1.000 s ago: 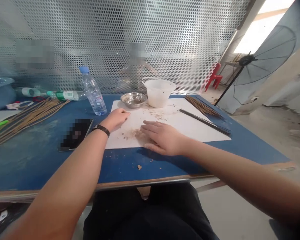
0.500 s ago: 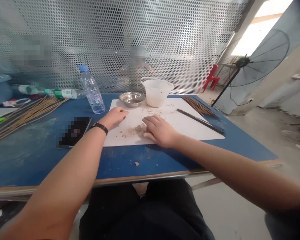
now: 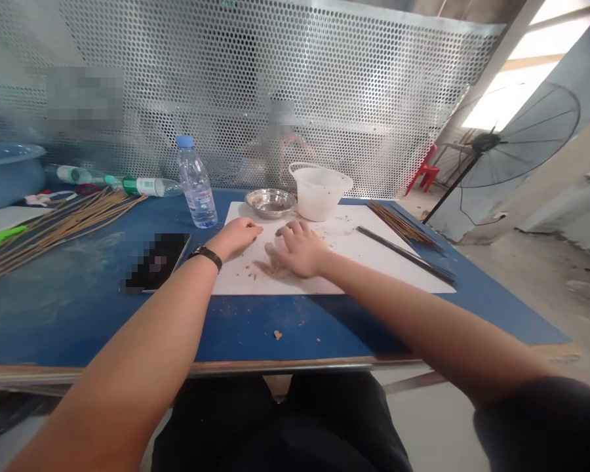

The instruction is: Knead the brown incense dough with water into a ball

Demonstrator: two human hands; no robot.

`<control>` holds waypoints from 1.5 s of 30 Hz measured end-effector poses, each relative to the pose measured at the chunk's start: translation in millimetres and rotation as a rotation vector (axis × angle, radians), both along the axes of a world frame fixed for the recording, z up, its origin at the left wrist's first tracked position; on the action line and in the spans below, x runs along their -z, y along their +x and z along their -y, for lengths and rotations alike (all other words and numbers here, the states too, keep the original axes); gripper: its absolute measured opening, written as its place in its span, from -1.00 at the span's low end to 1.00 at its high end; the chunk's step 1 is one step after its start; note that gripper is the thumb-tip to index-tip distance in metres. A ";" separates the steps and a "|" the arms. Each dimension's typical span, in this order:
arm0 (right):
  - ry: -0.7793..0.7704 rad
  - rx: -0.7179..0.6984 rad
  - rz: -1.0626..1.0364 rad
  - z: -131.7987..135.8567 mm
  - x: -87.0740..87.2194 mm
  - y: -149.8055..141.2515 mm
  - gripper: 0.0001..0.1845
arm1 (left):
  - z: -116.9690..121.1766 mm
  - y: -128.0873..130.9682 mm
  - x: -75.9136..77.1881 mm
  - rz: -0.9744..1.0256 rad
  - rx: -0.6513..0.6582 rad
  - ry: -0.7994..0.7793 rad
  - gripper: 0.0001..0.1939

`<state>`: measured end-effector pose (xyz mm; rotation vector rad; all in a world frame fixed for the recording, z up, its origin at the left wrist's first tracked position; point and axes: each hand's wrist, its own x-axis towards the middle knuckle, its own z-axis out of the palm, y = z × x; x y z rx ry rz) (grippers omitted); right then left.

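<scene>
A white board point(image 3: 373, 265) lies on the blue table point(image 3: 78, 308), dusted with brown powder point(image 3: 263, 267). My right hand point(image 3: 297, 249) rests palm down on the board with fingers stretched over the powder, so it is open. My left hand point(image 3: 236, 236), with a black wristband, lies on the board's left part with its fingers loosely curled; nothing shows in it. Behind the hands stand a small metal bowl point(image 3: 270, 201) and a white plastic bucket point(image 3: 320, 191).
A water bottle point(image 3: 196, 183) stands left of the board, a phone point(image 3: 157, 262) lies beside my left wrist. Bundles of thin sticks lie at the left point(image 3: 54, 226) and right point(image 3: 403, 226). A perforated metal screen point(image 3: 275, 85) backs the table; a fan point(image 3: 516, 134) stands right.
My right hand has slid leftward and further onto the board, over the powder, closer to my left hand. My left hand has stayed in place. The camera has shifted a little.
</scene>
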<state>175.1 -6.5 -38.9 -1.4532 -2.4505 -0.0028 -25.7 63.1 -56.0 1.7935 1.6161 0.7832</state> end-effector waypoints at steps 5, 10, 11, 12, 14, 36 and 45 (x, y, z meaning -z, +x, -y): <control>0.005 -0.019 -0.033 -10.6 1.2 -0.2 -0.34 | 0.2 1.3 -2.1 -0.005 0.001 -0.001 -0.75; 0.137 -0.164 -0.070 58.0 3.7 29.7 -0.53 | 2.3 1.4 -4.2 -0.024 0.001 -0.036 -0.73; 0.180 -0.218 -0.068 72.6 4.2 36.4 -0.58 | 2.2 1.2 -4.5 -0.028 -0.001 -0.041 -0.73; 0.207 -0.253 -0.068 85.1 5.0 42.4 -0.62 | 1.7 1.0 -4.7 -0.031 -0.001 -0.045 -0.73; 0.220 -0.227 -0.061 100.6 7.5 51.0 -0.70 | 0.1 0.8 -4.1 -0.032 0.002 -0.047 -0.73; 0.125 -0.243 -0.055 63.4 8.1 60.5 -0.46 | 6.7 5.0 -8.2 -0.050 0.000 -0.041 -0.77; -0.129 -0.053 -0.645 53.6 -0.2 63.1 -0.37 | 0.4 0.3 -2.7 -0.041 0.015 -0.019 -0.77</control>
